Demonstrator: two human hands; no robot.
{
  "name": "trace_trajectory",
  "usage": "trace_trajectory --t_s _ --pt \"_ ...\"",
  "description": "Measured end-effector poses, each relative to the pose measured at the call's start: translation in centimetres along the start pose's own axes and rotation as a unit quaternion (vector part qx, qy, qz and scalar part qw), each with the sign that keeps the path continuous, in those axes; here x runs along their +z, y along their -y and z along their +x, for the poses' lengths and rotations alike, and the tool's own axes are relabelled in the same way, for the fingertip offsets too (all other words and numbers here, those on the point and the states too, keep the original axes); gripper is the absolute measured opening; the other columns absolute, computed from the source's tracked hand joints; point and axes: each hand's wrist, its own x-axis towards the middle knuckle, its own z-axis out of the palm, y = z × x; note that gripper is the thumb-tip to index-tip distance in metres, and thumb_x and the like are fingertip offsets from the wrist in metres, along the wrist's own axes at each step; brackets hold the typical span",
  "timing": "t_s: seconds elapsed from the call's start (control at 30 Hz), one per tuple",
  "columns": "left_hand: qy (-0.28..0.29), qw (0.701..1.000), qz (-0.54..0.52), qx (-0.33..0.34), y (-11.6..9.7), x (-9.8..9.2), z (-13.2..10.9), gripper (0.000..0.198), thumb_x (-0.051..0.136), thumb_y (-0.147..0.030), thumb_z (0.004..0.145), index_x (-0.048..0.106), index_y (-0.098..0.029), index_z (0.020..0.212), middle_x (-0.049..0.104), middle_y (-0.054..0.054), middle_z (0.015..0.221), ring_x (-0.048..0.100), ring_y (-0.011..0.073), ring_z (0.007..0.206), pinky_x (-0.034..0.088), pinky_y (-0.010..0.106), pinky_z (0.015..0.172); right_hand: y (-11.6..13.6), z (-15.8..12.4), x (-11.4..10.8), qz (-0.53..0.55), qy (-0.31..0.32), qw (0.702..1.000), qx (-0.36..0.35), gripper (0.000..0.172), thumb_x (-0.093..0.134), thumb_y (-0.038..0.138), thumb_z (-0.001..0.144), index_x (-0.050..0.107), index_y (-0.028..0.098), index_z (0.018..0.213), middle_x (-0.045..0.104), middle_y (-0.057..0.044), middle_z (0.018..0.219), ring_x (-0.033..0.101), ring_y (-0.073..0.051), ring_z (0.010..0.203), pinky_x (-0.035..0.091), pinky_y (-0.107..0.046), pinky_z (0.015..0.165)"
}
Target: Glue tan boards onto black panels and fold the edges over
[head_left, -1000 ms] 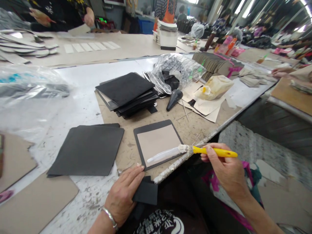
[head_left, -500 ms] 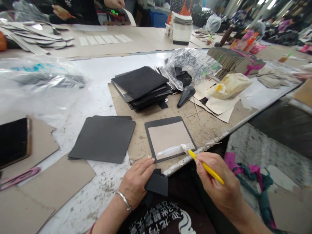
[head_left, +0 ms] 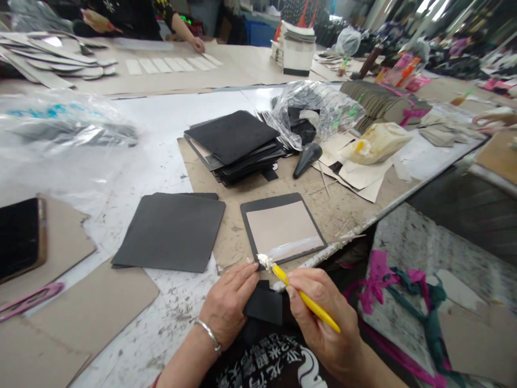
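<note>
A black rectangular panel (head_left: 271, 200) with a beige inner face lies near the table's front edge. A wet white streak (head_left: 293, 248) runs along the near side of its beige face. My right hand (head_left: 323, 312) grips a yellow-handled brush (head_left: 311, 306); the brush's tip, loaded with white paste, is at the panel's near left corner. Fingers stretched out, my left hand (head_left: 230, 296) rests on the table edge, its fingertips at that same corner. Small black pieces (head_left: 264, 306) show beside its palm; whether it holds them is hidden.
Dark grey panels (head_left: 172, 231) lie to the left, and a stack of black panels (head_left: 236, 137) stands behind. A black cone-shaped object (head_left: 307, 160) and a paste-filled bag (head_left: 377, 143) are at the right. A phone (head_left: 20, 237) lies far left. Another person's hand (head_left: 197, 44) touches white strips across the table.
My right hand and the brush have moved left, from the right part of the streak to the panel's near left corner. The streak now reaches further right. My left hand stays nearly still.
</note>
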Motion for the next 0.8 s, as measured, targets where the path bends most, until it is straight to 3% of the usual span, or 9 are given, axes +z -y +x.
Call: trace_trajectory --t_s 0.2,0.47,0.57,0.63,0.7,0.77,0.8 --pt "0.010 1.000 0.009 0.009 0.3 0.2 -0.4 0.034 0.039 -0.001 0.074 0.058 -0.010 0.100 0.066 0.014 0.103 0.060 0.0234 0.100 0.054 0.037 0.083 -2.1 -0.2 -2.0 -0.049 -0.044 0.997 0.030 0.024 0.049 0.004 0.079 0.053 0.019 0.096 0.058 -0.005 0.087 0.057 -0.015 0.084 0.049 -0.029 0.077" --pt "-0.006 0.999 0.031 0.029 0.6 0.3 -0.6 0.039 0.040 0.001 0.069 0.059 -0.012 0.101 0.066 0.012 0.105 0.059 0.0208 0.101 0.051 0.032 0.086 -4.6 -0.5 -7.3 -0.171 -0.112 0.977 0.056 0.012 0.050 0.012 0.081 0.055 0.020 0.088 0.060 -0.004 0.082 0.058 -0.017 0.079 0.048 -0.029 0.074" --pt "-0.003 1.000 -0.002 0.026 1.0 0.2 -1.0 0.040 0.042 -0.002 0.070 0.060 -0.014 0.104 0.065 0.011 0.108 0.058 0.0195 0.103 0.048 0.028 0.089 -4.6 0.1 -9.5 -0.197 -0.116 0.968 0.107 0.008 0.047 0.021 0.083 0.055 0.020 0.083 0.059 -0.004 0.079 0.058 -0.016 0.075 0.046 -0.028 0.071" --pt "0.010 0.999 -0.050 -0.011 1.2 0.0 -1.2 0.043 0.042 -0.003 0.070 0.059 -0.016 0.108 0.063 0.009 0.111 0.058 0.0184 0.104 0.047 0.026 0.090 -5.0 0.6 -10.8 -0.188 -0.086 0.964 0.167 0.015 0.043 0.029 0.085 0.054 0.020 0.079 0.060 -0.004 0.077 0.057 -0.016 0.072 0.045 -0.027 0.067" --pt "0.021 0.989 -0.115 -0.095 1.1 -0.3 -1.3 0.046 0.043 -0.004 0.070 0.059 -0.020 0.110 0.064 0.005 0.112 0.059 0.0176 0.103 0.046 0.024 0.091 -5.8 1.2 -11.4 -0.143 -0.023 0.961 0.237 0.022 0.038 0.035 0.087 0.053 0.020 0.080 0.061 -0.003 0.077 0.057 -0.016 0.070 0.045 -0.026 0.062" --pt "0.015 0.955 -0.188 -0.227 0.5 -0.5 -1.0 0.039 0.047 -0.008 0.073 0.062 -0.023 0.105 0.066 0.003 0.107 0.060 0.0182 0.101 0.047 0.025 0.090 -7.1 1.9 -11.3 -0.092 0.050 0.950 0.295 0.027 0.033 0.038 0.088 0.053 0.020 0.082 0.061 -0.003 0.075 0.057 -0.015 0.065 0.044 -0.025 0.059" --pt "0.000 0.924 -0.231 -0.304 0.1 -0.6 -0.6 0.032 0.050 -0.012 0.074 0.064 -0.022 0.101 0.067 0.004 0.103 0.061 0.0194 0.098 0.048 0.026 0.089 -7.9 2.3 -10.9 -0.081 0.083 0.943 0.312 0.028 0.032 0.038 0.088 0.052 0.020 0.082 0.061 -0.002 0.073 0.056 -0.014 0.063 0.043 -0.025 0.058"
